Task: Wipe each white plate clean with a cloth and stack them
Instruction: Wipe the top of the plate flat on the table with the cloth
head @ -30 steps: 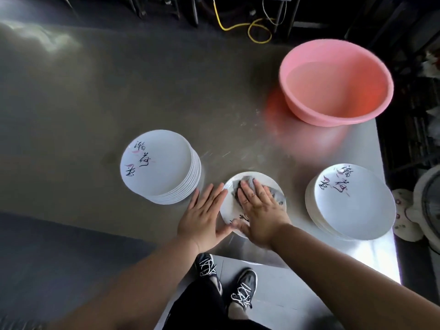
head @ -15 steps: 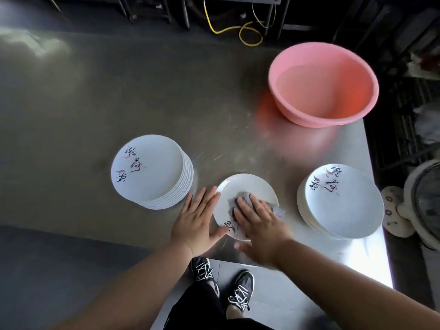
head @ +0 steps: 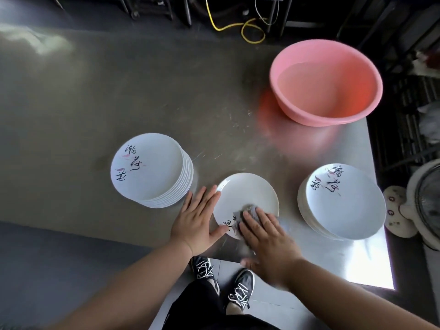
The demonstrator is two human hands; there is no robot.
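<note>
- Two plate stacks: left stack (head: 148, 170), right stack (head: 342, 202); one single plate (head: 245, 196) between, near table (head: 119, 91) front edge.
- One basin (head: 326, 83), far right corner.
- Left hand (head: 196, 222) flat, fingers straight, steadying plate's left rim.
- Right hand (head: 266, 236) flat, pressing cloth (head: 250, 209) onto plate's near part.

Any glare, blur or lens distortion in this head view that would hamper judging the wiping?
Head view: strong glare on the table's near right corner; the right hand and grey cloth are motion-blurred; a pink reflection smears beside the basin; wide-angle bending warps the edges. The middle plate, left hand and both stacks read sharp.
</note>
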